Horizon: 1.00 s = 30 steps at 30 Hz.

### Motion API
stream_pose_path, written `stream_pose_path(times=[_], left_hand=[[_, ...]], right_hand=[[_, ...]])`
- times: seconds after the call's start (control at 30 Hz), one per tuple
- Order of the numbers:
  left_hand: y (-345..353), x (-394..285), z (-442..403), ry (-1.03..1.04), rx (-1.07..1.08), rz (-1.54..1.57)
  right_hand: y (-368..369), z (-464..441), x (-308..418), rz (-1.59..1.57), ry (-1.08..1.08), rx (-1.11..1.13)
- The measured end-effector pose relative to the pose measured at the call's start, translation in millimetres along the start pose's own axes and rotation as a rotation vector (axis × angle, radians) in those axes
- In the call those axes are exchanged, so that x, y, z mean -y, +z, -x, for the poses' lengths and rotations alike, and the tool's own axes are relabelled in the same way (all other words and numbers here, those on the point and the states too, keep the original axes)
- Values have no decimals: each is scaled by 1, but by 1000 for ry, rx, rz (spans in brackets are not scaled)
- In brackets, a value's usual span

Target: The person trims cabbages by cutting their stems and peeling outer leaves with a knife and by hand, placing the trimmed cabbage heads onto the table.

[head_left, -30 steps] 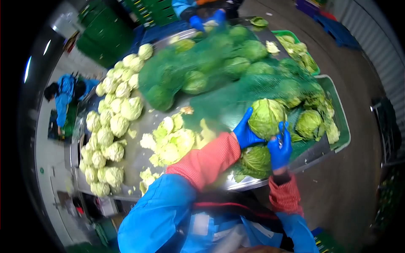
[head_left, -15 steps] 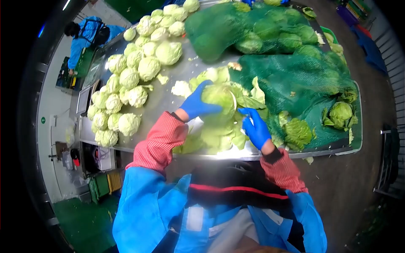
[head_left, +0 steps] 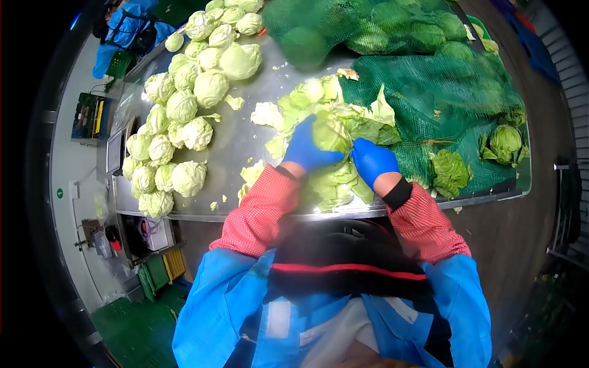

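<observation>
My left hand [head_left: 307, 149], in a blue glove, grips the left side of a pale green cabbage [head_left: 331, 132] above a heap of loose leaves. Against the cabbage's right side is my right hand [head_left: 373, 162], also blue-gloved, its fingers curled closed. Whatever those fingers hold is hidden from view. Loose cabbage leaves [head_left: 331, 184] lie below and around both hands. Larger green outer leaves [head_left: 371, 127] rest just beyond my right hand, beside the green net sack [head_left: 417, 92].
Trimmed cabbages [head_left: 182, 106] stand in rows on the left of the metal table [head_left: 236, 138]. A second net sack with cabbages [head_left: 368, 38] lies at the back. On the right sits a leafy cabbage [head_left: 505, 144]. Another person [head_left: 126, 34] in blue is at upper left.
My right hand has come in against the cabbage and turned, its back now facing up. The white item earlier visible in its fingers is hidden. The view has shifted slightly.
</observation>
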State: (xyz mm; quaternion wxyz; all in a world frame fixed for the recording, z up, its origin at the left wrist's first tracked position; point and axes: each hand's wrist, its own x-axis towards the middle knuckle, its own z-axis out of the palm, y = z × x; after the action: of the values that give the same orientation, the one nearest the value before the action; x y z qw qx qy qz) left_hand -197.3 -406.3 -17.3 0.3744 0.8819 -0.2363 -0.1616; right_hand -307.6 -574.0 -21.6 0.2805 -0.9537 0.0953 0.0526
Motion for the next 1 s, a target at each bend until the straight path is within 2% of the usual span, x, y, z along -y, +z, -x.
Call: stream_pose_path(times=[0.13, 0.23, 0.33, 0.37, 0.47, 0.5, 0.53, 0.6, 0.7, 0.73, 0.77, 0.8, 0.87, 0.93, 1.0], left_hand=[[7, 6, 3, 125, -59, -21], [17, 13, 1, 53, -51, -34], [19, 11, 3, 160, -18, -76], [27, 18, 11, 264, -73, -129], [13, 37, 28, 321, -89, 83], [3, 41, 35, 233, -38, 269], [0, 59, 41, 235, -36, 286], [-11, 77, 55, 227, -42, 287], [-22, 76, 77, -44, 78, 655], [-22, 78, 75, -191, 49, 739], [-21, 82, 69, -339, 17, 824], [-24, 68, 66, -443, -30, 867], [-31, 39, 61, -645, -149, 962], [-9, 65, 55, -351, -266, 835], [-22, 18, 60, -227, -308, 930]], right_hand=[[16, -9, -12, 51, 38, 36], [27, -25, -19, 99, 102, 54], [55, -49, -35, 141, 180, 47], [51, -54, -34, 189, 174, 99], [35, -52, -37, 37, 182, 125], [27, -50, -36, 34, 151, 165], [18, -43, -33, 59, 54, 192], [-6, -26, 0, 33, 126, 255], [16, -16, 11, -295, 97, 217], [21, -15, 20, -384, 102, 192], [26, -16, 29, -582, 239, 327], [40, -18, 32, -570, 199, 287], [54, -17, 40, -692, 311, 336], [52, -15, 38, -557, 232, 167], [36, -12, 40, -563, 112, 28]])
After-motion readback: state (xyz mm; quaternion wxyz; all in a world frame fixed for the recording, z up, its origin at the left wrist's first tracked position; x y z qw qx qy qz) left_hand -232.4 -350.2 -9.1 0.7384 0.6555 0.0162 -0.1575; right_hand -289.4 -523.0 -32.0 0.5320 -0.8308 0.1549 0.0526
